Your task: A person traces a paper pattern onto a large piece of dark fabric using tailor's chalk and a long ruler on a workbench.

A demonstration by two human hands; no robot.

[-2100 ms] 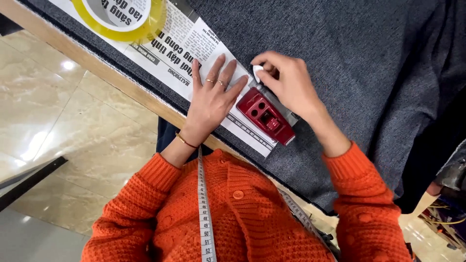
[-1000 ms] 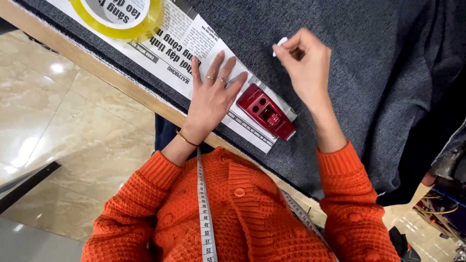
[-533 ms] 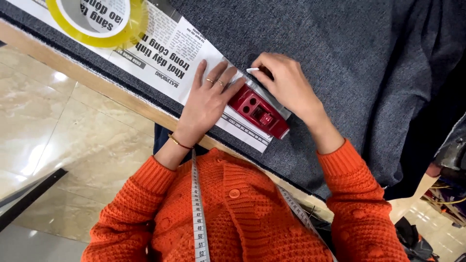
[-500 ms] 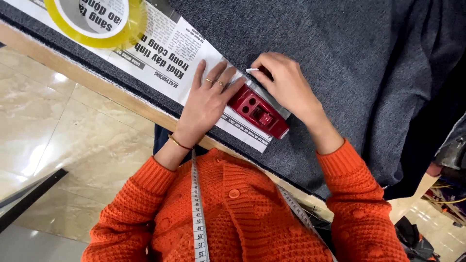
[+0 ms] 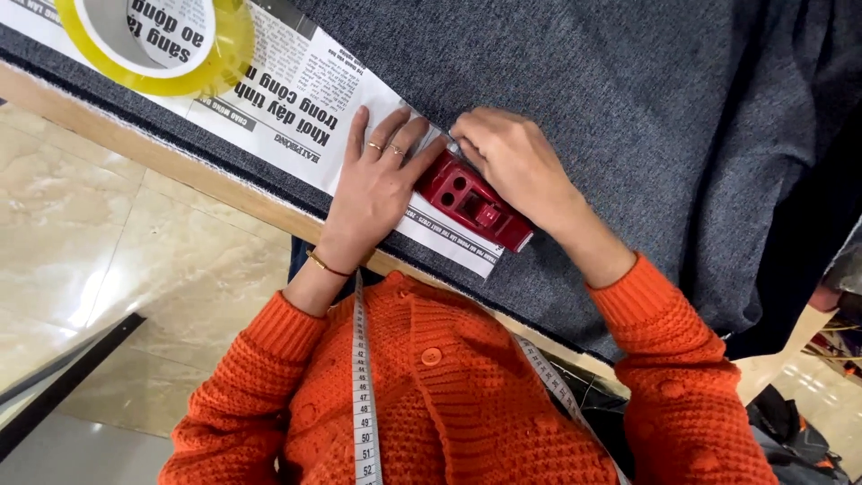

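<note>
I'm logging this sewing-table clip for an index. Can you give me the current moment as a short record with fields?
Surface: grey fabric spread over a table with a wooden edge
Left hand: flat, fingers spread, pressing on the newspaper strip
Right hand: fingers curled at the paper's edge, beside the red block
Red block: lies on the paper between both hands
Tape roll: yellow, on the paper's far end
Worn: orange sweater, measuring tape round the neck
</note>
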